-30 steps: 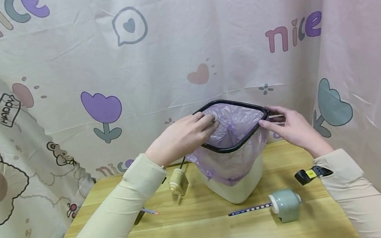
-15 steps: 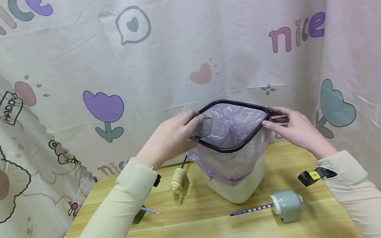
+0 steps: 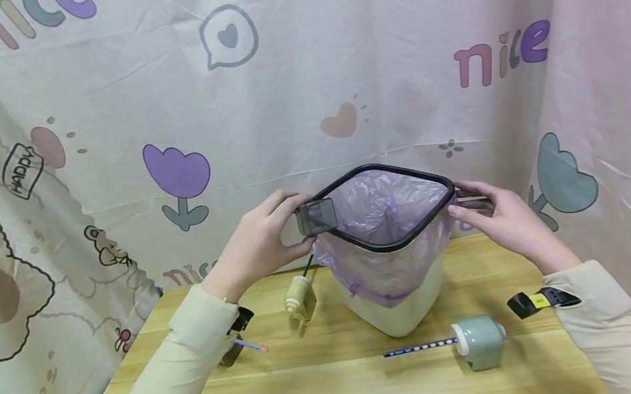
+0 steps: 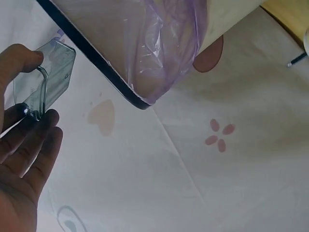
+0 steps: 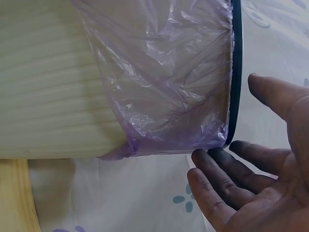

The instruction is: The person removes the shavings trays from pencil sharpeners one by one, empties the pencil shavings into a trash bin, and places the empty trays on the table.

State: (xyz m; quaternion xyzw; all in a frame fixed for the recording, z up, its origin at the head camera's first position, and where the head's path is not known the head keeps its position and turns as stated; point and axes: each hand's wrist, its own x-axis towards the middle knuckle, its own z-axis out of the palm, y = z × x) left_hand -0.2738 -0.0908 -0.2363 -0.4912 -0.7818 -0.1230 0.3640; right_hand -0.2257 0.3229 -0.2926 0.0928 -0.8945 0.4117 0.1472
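My left hand pinches a small see-through grey plastic box, shaped like a pencil sharpener's shavings drawer, between thumb and fingers. It is beside the left corner of a cream trash bin. In the left wrist view the box is apart from the bin's black rim ring. A thin purple bag lines the bin and folds over its outside. At the bin's right corner is my right hand; in the right wrist view its fingers are spread and fairly straight, some fingertips at the corner.
A green pencil sharpener lies in front of the bin, a blue pencil stuck in it. Left of the bin stands a yellow sharpener. A purple pencil shows beside the left sleeve. Printed cloth hangs behind the table.
My left hand, first over the bin's opening, has drawn back leftward and turned, bringing the clear box out past the rim. My right hand stays at the right corner.
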